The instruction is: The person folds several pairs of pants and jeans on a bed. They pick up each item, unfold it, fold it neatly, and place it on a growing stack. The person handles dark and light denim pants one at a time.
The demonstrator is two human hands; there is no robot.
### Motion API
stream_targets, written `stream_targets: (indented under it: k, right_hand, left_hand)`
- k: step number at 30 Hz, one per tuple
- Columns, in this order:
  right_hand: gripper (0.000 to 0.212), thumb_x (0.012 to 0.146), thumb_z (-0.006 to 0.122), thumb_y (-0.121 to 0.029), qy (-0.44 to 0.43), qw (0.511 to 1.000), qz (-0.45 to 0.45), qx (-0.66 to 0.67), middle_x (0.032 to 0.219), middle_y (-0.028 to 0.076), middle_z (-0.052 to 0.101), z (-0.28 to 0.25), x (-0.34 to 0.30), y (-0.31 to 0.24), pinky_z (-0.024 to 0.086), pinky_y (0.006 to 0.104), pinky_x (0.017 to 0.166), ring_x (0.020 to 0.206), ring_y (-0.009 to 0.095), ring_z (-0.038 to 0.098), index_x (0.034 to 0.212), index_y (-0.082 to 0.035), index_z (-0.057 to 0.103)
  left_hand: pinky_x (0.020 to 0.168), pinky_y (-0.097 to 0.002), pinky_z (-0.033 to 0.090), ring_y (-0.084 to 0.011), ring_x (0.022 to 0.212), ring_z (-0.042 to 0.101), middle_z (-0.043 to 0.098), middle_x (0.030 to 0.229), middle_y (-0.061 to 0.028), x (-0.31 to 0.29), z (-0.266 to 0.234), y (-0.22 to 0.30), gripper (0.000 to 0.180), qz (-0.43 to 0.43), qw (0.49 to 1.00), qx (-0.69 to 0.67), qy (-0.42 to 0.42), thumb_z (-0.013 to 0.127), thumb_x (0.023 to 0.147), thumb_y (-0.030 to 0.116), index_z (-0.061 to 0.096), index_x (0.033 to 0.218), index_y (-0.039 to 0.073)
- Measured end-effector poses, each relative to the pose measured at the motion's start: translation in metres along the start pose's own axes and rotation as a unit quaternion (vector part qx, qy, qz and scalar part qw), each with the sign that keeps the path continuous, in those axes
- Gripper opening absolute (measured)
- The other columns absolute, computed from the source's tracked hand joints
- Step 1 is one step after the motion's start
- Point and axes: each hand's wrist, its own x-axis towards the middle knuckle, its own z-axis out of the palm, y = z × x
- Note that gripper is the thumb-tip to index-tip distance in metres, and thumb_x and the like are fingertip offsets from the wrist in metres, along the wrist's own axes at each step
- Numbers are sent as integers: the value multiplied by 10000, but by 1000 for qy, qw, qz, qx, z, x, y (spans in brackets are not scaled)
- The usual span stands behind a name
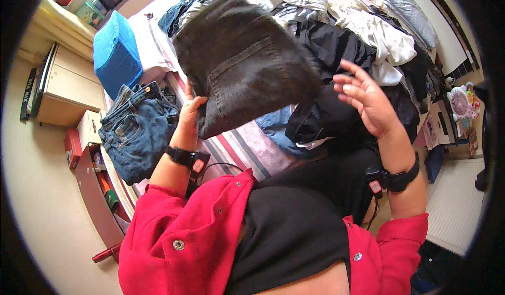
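Head view: left hand (190, 111) holds dark jeans (242, 63) angled up-right.

There is one view only, from a fisheye camera worn on the person's head. It looks steeply down over the red jacket (179, 232) and chest onto the bed (247, 148), whose striped cover fills the middle. It sits close: the forearms rise from the lower edge, and the left hand (190, 111) and right hand (368, 103) appear large. The lens bends straight edges toward its dark round rim, where the floor (37, 179) curves at the left.
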Motion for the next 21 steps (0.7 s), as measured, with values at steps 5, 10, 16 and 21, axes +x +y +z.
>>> stream_targets:
  k: [5,10,16,21]
  right_hand:
    - [448,856,571,-114,2,994,95,45,1117,86,571,-35,-28,55,450,309,880,999,167,555,1277,-48,434]
    - [400,857,563,-107,51,991,104,66,1073,86,594,-64,-79,87,455,302,865,984,172,565,1239,-43,463]
    - [363,854,581,-134,36,983,108,146,1002,99,627,-67,-106,108,477,316,830,900,179,605,1192,-39,492]
    - [340,856,576,-137,53,981,95,160,981,98,626,-71,-124,116,485,316,812,881,174,604,1171,-32,505]
  left_hand:
    - [927,-378,426,-331,1124,492,419,1312,-212,-4,-79,-70,783,-178,839,419,300,570,688,31,256,1402,108]
    - [1053,-539,145,-343,1336,212,258,1431,-156,-48,-16,-133,733,202,571,795,43,630,623,174,396,1317,137]
    - [1096,-504,159,-251,1336,284,416,1342,-144,-49,51,-184,592,253,453,758,-395,667,621,250,529,1159,42]
    - [820,-412,461,-241,986,562,569,988,-80,-18,80,-177,299,295,420,697,-501,603,683,176,558,972,113]
